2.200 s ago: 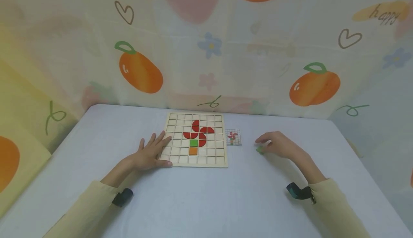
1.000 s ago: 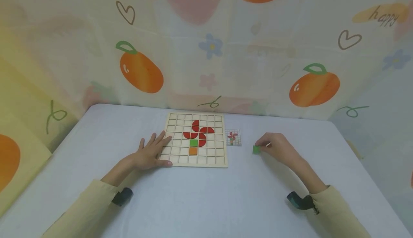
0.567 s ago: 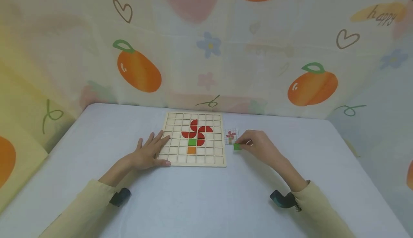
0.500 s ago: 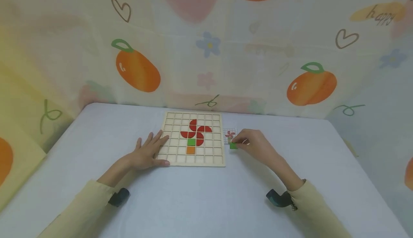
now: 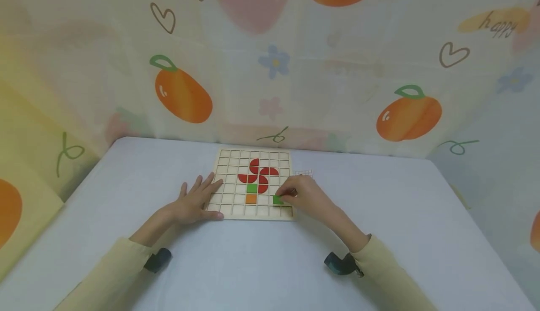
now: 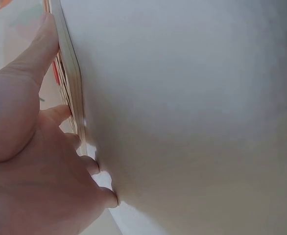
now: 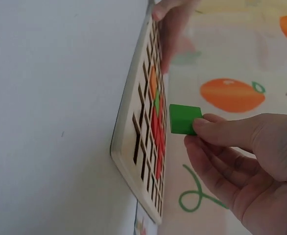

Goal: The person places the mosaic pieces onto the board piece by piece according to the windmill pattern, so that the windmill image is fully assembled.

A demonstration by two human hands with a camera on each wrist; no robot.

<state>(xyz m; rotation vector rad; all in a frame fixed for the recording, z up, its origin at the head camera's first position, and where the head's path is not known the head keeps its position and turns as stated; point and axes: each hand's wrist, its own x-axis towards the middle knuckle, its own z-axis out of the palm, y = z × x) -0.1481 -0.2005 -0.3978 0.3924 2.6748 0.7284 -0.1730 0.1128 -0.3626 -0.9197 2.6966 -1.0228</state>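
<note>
A wooden grid board (image 5: 228, 212) lies on the table with red quarter-round pieces (image 5: 254, 166) set in a pinwheel. Below them sit a green square tile (image 5: 251, 188) and an orange square tile (image 5: 251, 199). My left hand (image 5: 190, 205) rests spread at the board's left edge, thumb at the near corner and fingertips over the rim. Between thumb and fingers, my right hand (image 5: 308, 196) pinches a second green square tile (image 7: 183, 119). The right wrist view shows that tile held off the board's surface, over its lower right cells.
A small printed picture card (image 5: 303, 173) lies against the board's right side, mostly hidden behind my right hand. The table has a white cloth (image 5: 253, 264). Behind it hangs a patterned curtain (image 5: 329, 105) with orange fruit prints.
My right hand took up the green tile from the table at right and carried it left, past the card, to over the board. My left hand has stayed at the board's edge.
</note>
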